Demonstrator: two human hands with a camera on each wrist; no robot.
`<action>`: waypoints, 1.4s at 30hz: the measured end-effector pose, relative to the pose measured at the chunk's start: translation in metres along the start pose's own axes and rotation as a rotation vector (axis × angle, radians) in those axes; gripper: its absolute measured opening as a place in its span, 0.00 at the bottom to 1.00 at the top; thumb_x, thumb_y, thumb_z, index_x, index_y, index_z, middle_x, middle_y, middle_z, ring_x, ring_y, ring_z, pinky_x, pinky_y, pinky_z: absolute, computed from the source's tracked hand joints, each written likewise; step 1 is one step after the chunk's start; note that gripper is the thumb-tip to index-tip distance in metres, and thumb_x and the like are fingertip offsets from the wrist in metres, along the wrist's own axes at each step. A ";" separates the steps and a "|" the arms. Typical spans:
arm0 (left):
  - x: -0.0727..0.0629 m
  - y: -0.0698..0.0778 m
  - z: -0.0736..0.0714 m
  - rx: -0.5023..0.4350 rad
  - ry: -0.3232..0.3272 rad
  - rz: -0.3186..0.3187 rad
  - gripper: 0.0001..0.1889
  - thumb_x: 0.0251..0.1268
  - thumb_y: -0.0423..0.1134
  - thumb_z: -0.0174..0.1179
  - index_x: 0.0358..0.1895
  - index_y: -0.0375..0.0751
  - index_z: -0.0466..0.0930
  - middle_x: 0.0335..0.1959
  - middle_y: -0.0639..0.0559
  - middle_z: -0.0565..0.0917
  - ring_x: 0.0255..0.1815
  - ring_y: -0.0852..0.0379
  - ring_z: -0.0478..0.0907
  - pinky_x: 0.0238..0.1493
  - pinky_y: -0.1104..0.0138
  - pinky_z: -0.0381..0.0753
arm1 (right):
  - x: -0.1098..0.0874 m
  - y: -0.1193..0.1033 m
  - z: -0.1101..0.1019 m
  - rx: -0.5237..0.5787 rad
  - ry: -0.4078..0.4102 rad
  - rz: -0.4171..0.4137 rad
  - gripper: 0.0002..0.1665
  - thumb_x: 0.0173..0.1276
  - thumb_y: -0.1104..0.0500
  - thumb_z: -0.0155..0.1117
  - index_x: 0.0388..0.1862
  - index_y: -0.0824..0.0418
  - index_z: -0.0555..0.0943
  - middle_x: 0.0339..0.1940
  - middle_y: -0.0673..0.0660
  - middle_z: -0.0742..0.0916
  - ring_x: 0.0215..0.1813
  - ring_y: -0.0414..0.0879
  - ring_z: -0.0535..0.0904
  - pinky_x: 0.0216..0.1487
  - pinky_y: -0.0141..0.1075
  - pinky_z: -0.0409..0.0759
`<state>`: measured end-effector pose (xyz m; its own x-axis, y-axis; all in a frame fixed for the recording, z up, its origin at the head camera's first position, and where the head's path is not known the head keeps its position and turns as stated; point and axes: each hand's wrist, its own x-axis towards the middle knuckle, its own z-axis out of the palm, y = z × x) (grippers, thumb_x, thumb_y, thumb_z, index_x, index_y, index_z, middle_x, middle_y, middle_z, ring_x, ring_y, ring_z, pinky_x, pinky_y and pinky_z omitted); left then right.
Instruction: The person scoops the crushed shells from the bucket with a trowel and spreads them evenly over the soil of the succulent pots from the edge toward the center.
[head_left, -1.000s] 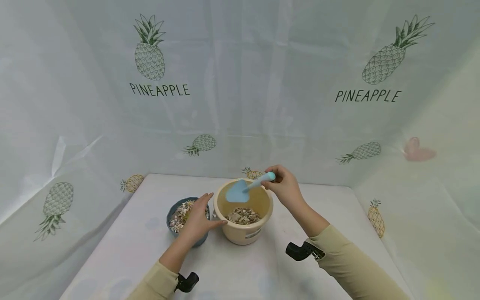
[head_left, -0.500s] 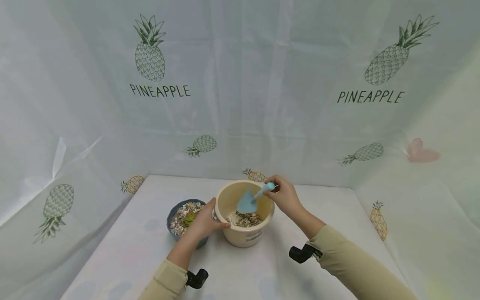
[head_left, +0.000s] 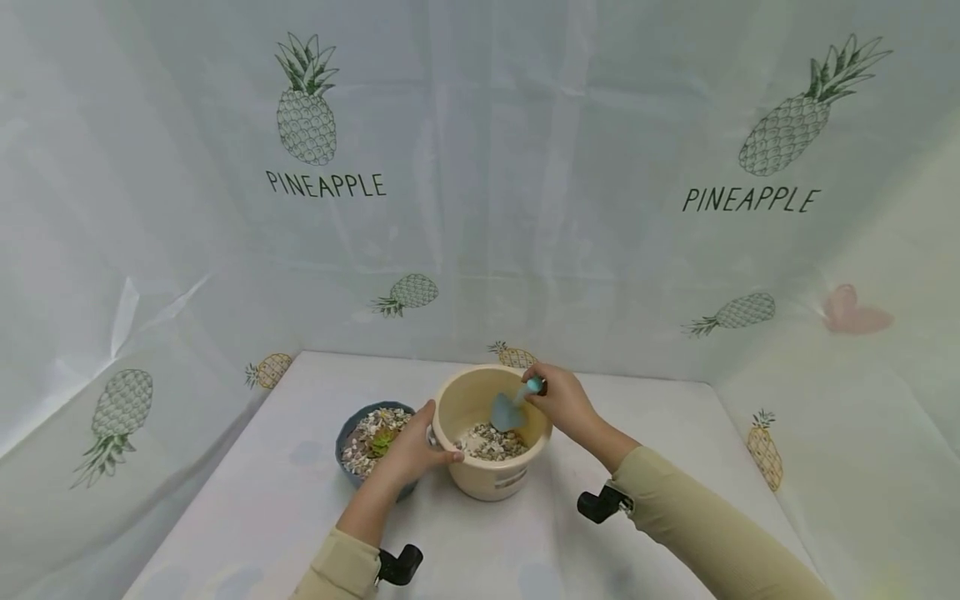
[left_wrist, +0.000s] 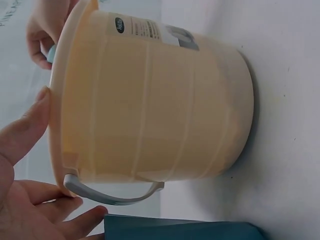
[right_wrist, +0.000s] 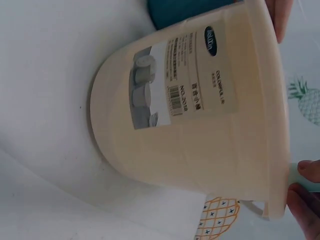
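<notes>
A cream plastic bucket [head_left: 487, 479] stands on the table with loose pebbles [head_left: 492, 443] in its bottom. My right hand [head_left: 562, 402] pinches the handle of a small light-blue trowel [head_left: 507, 412], whose blade points down inside the bucket at the pebbles. At the bucket's left side my left hand [head_left: 411, 450] holds the rim, thumb on the near edge. The left wrist view shows its fingers at the rim beside the grey bail handle [left_wrist: 112, 198]. Left of the bucket sits a blue pot [head_left: 347, 433] of pebbles with a green succulent [head_left: 383, 441], partly covered by my left hand.
The white-covered table [head_left: 277, 467] reaches back to a pale curtain [head_left: 525, 208] printed with pineapples, which also hangs at both sides. In the left wrist view, the blue pot [left_wrist: 180, 228] stands close to the bucket and left fingertips.
My right hand has lowered the trowel from above the bucket's far rim down to the pebbles. My left hand has shifted slightly right and closed onto the bucket's rim, uncovering the succulent.
</notes>
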<state>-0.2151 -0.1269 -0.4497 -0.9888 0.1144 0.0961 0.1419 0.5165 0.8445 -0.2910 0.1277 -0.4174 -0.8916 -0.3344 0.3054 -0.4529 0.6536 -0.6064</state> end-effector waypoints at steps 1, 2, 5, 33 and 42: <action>0.000 0.000 0.000 -0.002 0.002 -0.004 0.54 0.44 0.37 0.78 0.75 0.33 0.55 0.73 0.32 0.60 0.73 0.33 0.54 0.69 0.40 0.53 | 0.000 0.002 0.000 -0.018 -0.002 -0.019 0.13 0.59 0.71 0.71 0.42 0.62 0.82 0.36 0.52 0.84 0.37 0.45 0.79 0.36 0.37 0.80; -0.001 0.000 0.001 -0.004 0.004 -0.007 0.54 0.45 0.36 0.78 0.75 0.33 0.54 0.73 0.32 0.59 0.73 0.33 0.54 0.69 0.40 0.53 | 0.000 0.004 0.001 -0.034 -0.006 -0.040 0.12 0.59 0.71 0.71 0.41 0.62 0.82 0.36 0.52 0.84 0.37 0.45 0.79 0.36 0.37 0.80; -0.002 0.000 0.001 -0.012 0.010 -0.018 0.54 0.45 0.36 0.78 0.76 0.32 0.53 0.74 0.32 0.58 0.73 0.33 0.53 0.69 0.40 0.52 | 0.001 0.009 0.001 -0.079 -0.024 -0.107 0.12 0.58 0.71 0.72 0.40 0.62 0.83 0.36 0.53 0.85 0.38 0.46 0.80 0.38 0.38 0.80; -0.006 -0.003 0.001 -0.021 0.017 -0.037 0.56 0.44 0.41 0.78 0.75 0.30 0.52 0.74 0.31 0.56 0.74 0.33 0.51 0.69 0.40 0.53 | 0.024 -0.005 -0.035 -0.258 -0.480 -0.281 0.17 0.47 0.75 0.77 0.27 0.59 0.80 0.27 0.48 0.82 0.32 0.42 0.75 0.33 0.35 0.78; -0.006 -0.003 0.002 -0.031 0.017 -0.035 0.56 0.45 0.42 0.78 0.76 0.31 0.51 0.74 0.32 0.55 0.74 0.33 0.51 0.69 0.41 0.52 | 0.030 0.005 -0.039 -0.140 -0.500 -0.232 0.18 0.45 0.77 0.75 0.26 0.59 0.80 0.24 0.48 0.80 0.29 0.42 0.70 0.30 0.33 0.74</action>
<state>-0.2095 -0.1277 -0.4537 -0.9939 0.0816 0.0749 0.1055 0.4934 0.8634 -0.3198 0.1475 -0.3831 -0.6740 -0.7386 0.0133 -0.6633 0.5972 -0.4511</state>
